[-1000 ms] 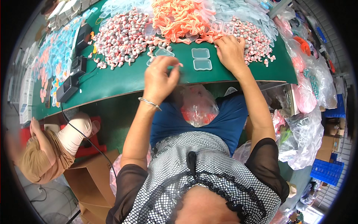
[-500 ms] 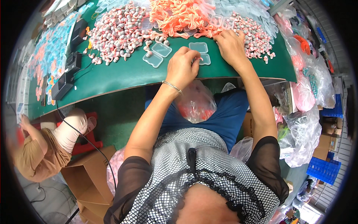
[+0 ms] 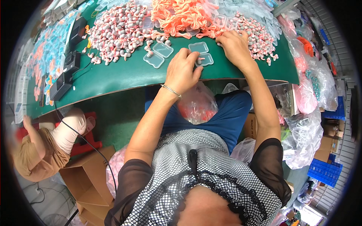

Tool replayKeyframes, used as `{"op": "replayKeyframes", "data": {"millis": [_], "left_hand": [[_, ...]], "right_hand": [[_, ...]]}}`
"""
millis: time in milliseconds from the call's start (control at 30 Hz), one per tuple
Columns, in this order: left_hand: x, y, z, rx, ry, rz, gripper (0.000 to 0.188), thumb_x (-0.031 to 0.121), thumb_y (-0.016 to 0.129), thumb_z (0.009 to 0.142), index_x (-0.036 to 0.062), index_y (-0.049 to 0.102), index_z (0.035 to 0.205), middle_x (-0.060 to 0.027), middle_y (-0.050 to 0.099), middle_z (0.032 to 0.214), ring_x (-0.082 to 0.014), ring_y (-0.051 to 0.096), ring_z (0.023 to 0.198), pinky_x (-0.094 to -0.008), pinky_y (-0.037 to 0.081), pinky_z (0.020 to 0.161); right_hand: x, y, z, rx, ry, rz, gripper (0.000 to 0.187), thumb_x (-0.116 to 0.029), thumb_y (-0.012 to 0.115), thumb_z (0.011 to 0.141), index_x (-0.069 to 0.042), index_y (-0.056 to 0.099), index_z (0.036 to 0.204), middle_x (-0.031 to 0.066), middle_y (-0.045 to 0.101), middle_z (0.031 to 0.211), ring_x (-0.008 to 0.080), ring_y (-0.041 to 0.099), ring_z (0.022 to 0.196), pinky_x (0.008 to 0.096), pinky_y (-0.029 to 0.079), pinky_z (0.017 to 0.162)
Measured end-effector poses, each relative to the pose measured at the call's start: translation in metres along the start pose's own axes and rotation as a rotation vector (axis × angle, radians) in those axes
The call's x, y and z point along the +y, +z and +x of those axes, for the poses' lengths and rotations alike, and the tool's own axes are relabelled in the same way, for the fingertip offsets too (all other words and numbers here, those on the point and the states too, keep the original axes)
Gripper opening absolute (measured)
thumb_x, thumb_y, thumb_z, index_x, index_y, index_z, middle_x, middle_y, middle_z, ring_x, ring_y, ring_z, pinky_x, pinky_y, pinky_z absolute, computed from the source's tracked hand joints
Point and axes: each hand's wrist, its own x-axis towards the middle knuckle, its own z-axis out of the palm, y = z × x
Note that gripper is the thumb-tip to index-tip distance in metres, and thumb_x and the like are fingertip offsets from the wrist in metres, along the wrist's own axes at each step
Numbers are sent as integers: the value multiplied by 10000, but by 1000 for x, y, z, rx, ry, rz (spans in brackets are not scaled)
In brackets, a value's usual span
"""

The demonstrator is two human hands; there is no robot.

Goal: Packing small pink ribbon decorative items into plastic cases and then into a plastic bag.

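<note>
The fingers of our left hand [image 3: 182, 72] look apart, just beside the small plug [image 3: 200, 59] lying in the open box [image 3: 208, 59], probably set near us for easy reach. Whether our right hand [image 3: 234, 48] grips the orange cords [image 3: 208, 33], we cannot tell.

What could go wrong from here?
The open clear case beside the left hand sits near the front edge of the table; a bump might tip it off. The loose pink-and-grey pieces near the right hand might scatter if brushed. The orange cords lie heaped together; pulling one might drag others.
</note>
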Motion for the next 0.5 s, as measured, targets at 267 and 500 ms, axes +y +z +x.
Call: {"op": "replayKeyframes", "data": {"millis": [267,500], "left_hand": [[0,1,-2,8,32,3,385,143,752,769,36,643,1122,-129,583,954,-326,601,896,-417,501,774],[0,1,-2,18,17,-13,387,151,758,761,42,647,1115,-122,585,947,-323,600,895,-419,501,771]], "right_hand": [[6,-9,1,-13,-80,159,200,-82,696,814,-92,700,1014,68,661,922,268,630,912,381,451,808],[-9,-12,-4,142,247,637,158,-98,720,820,-38,709,966,108,691,885,251,679,760,339,526,669]]}}
